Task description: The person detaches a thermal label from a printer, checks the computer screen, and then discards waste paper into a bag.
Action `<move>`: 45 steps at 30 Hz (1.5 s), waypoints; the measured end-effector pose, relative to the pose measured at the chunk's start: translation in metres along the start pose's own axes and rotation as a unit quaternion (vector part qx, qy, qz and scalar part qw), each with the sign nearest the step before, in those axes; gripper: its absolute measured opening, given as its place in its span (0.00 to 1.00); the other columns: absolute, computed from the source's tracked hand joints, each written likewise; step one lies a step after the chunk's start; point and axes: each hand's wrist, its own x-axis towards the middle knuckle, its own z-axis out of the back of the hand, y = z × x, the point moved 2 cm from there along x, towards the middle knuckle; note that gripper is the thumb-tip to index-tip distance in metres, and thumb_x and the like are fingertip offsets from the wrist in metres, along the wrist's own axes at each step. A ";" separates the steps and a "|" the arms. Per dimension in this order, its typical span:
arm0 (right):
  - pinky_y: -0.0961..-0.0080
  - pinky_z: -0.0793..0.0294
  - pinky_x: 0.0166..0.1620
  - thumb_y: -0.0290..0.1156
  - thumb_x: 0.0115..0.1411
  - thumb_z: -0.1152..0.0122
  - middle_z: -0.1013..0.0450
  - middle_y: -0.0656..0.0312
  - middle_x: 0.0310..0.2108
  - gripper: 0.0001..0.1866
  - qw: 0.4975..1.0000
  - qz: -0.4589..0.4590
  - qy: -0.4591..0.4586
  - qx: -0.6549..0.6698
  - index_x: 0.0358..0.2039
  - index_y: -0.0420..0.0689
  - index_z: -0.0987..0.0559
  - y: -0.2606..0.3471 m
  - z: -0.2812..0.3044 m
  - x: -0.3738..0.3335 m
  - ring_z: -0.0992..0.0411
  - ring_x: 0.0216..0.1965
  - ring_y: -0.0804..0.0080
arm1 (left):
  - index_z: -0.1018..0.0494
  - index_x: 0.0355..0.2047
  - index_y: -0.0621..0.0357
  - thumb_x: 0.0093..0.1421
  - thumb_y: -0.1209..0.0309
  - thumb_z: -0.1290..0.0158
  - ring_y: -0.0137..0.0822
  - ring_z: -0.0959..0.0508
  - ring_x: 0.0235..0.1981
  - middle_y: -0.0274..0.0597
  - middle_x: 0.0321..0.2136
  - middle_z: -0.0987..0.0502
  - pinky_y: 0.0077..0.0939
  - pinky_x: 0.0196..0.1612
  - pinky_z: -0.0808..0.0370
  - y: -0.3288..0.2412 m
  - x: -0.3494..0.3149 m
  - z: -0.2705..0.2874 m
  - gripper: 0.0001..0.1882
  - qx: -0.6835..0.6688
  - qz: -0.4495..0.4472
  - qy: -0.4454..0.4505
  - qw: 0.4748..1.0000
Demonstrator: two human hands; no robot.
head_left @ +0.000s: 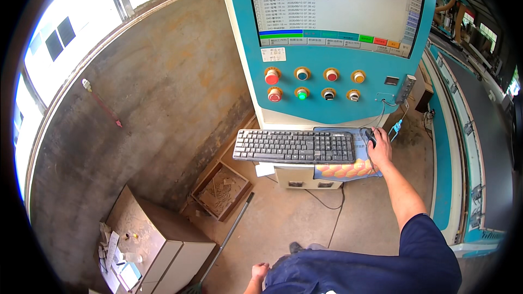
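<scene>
My right hand (381, 149) lies over a black computer mouse (371, 138), its fingers wrapped round it. Beneath the mouse is a mouse pad (348, 170) with an orange honeycomb pattern. A black keyboard (297, 146) extends to the left of that hand, on the ledge of a teal control cabinet (327, 110), and partly covers the pad. Down by my body, my left hand (260, 270) hangs with its fingers curled in and nothing visible in them. Above the keyboard, a lit screen (348, 2) shows a list of rows.
Round buttons, including a red emergency stop (274, 96), line the cabinet front. At left stand a wooden cabinet (171, 239) with papers on top, a shallow wooden box (220, 190) of scraps and a long-handled broom (229, 237). A large machine bed (463, 130) runs along the right.
</scene>
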 end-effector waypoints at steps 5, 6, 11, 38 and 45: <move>0.65 0.38 0.57 0.31 0.50 0.43 0.39 0.56 0.54 0.28 1.000 -0.005 0.005 0.000 0.55 0.51 0.33 -0.001 0.000 0.000 0.40 0.56 0.56 | 0.25 0.37 0.73 0.52 0.71 0.46 0.32 0.22 0.26 0.45 0.25 0.22 0.23 0.30 0.25 0.002 0.003 -0.001 0.16 -0.038 0.018 0.006 0.999; 0.65 0.38 0.57 0.31 0.50 0.43 0.39 0.56 0.54 0.28 1.000 -0.004 0.006 0.000 0.55 0.52 0.33 0.000 0.000 0.000 0.40 0.56 0.56 | 0.25 0.37 0.73 0.52 0.71 0.46 0.32 0.22 0.26 0.44 0.25 0.22 0.23 0.30 0.25 0.003 0.004 -0.001 0.16 -0.044 0.017 0.007 0.999; 0.64 0.37 0.57 0.31 0.51 0.43 0.39 0.56 0.55 0.28 1.000 -0.004 0.008 -0.002 0.55 0.52 0.33 -0.001 -0.001 0.000 0.39 0.56 0.55 | 0.25 0.37 0.74 0.53 0.71 0.46 0.32 0.22 0.25 0.45 0.25 0.22 0.23 0.29 0.25 0.002 0.006 0.000 0.16 -0.039 0.016 0.011 0.999; 0.65 0.37 0.57 0.30 0.50 0.42 0.39 0.55 0.54 0.27 1.000 0.004 0.003 0.000 0.54 0.51 0.31 0.002 0.001 0.000 0.39 0.55 0.54 | 0.25 0.37 0.73 0.53 0.70 0.46 0.33 0.22 0.27 0.46 0.26 0.21 0.24 0.32 0.25 -0.001 0.000 -0.002 0.16 0.002 0.000 0.007 1.000; 0.64 0.37 0.57 0.30 0.50 0.42 0.39 0.55 0.55 0.27 1.000 0.000 -0.002 0.003 0.53 0.51 0.31 0.002 0.001 -0.001 0.39 0.55 0.54 | 0.28 0.43 0.75 0.54 0.70 0.46 0.33 0.21 0.29 0.47 0.30 0.21 0.24 0.34 0.24 -0.032 -0.019 -0.009 0.21 0.036 -0.011 0.021 0.999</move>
